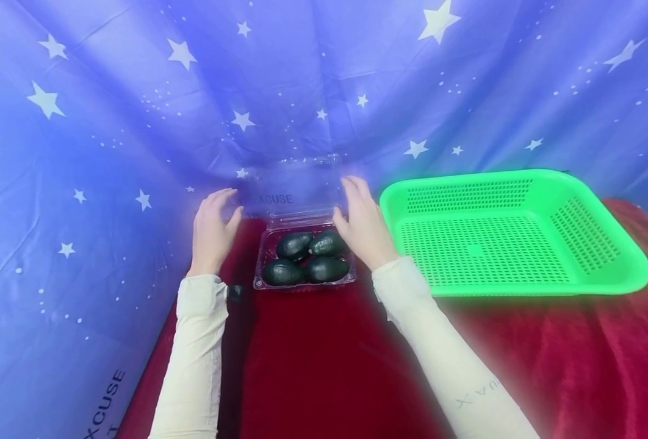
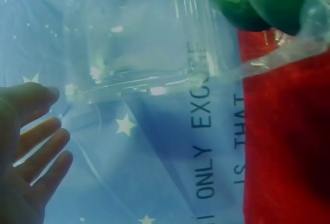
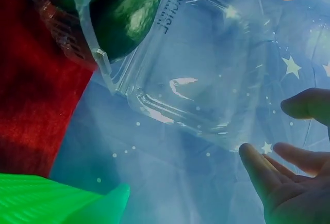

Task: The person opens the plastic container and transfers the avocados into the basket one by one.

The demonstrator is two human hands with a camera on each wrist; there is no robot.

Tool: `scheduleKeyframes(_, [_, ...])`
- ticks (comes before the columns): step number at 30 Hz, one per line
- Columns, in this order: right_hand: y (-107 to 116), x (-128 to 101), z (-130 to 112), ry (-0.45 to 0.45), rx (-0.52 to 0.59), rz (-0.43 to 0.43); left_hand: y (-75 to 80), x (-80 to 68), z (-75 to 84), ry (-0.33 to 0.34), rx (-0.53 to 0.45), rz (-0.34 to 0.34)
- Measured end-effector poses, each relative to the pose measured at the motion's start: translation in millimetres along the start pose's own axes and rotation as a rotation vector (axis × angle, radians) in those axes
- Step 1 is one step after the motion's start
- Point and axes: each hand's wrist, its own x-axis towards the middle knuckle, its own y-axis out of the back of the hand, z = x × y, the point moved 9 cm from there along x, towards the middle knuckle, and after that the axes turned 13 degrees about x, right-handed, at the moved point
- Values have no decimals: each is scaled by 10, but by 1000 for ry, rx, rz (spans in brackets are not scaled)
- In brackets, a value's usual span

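A clear plastic clamshell box point(image 1: 304, 281) sits on the red cloth with several dark green avocados point(image 1: 306, 257) inside. Its transparent lid point(image 1: 296, 186) stands open against the blue star backdrop, also seen as the lid point(image 2: 139, 43) and the lid point(image 3: 201, 74) from the wrists. My left hand point(image 1: 212, 228) hovers just left of the lid with straight fingers point(image 2: 44, 154), apart from it. My right hand point(image 1: 361, 221) is at the lid's right edge, its fingers point(image 3: 268, 175) relaxed and holding nothing. Avocados point(image 3: 124, 20) show at the top of the right wrist view.
A bright green perforated basket point(image 1: 604, 271) stands empty to the right of the box. Red cloth point(image 1: 313, 360) covers the table. A blue star-print backdrop point(image 1: 82, 152) with printed words closes in on the left and behind.
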Motion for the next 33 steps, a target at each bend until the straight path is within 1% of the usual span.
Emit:
scheduleKeyframes(3, [-5, -13, -3, 20, -5, -6, -45, -41, -62, 22, -34, -28])
scheduleKeyframes(8, [-9, -15, -13, 48, -33, -10, -76, -113, -147, 57, -112, -43])
scheduleKeyframes(10, [-17, -16, -12, 44, -40, -20, -75, -144, -169, 70, -138, -47])
scheduleKeyframes(12, [-39, -20, -3, 30, -49, -46, -93, -176, -194, 92, -162, -67])
scheduleKeyframes(14, [-73, -29, 13, 14, -55, -79, -129, -214, -218, 121, -188, -98])
scheduleKeyframes(16, [-112, -44, 33, -1, -62, -114, -190, -256, -248, 153, -231, -143])
scheduleKeyframes(19, [-168, -70, 62, -2, -80, -155, -297, -330, -269, 194, -349, -222])
scheduleKeyframes(22, [-219, -107, 91, 3, -101, -190, -370, -407, -270, 229, -468, -276])
scheduleKeyframes(27, [-299, -176, 138, 0, -123, -245, -445, -512, -284, 273, -554, -316])
scheduleKeyframes(31, [-405, -225, 170, -1, -132, -318, -526, -617, -319, 326, -638, -354])
scheduleKeyframes(33, [-461, -252, 184, -1, -136, -353, -556, -676, -332, 348, -661, -371])
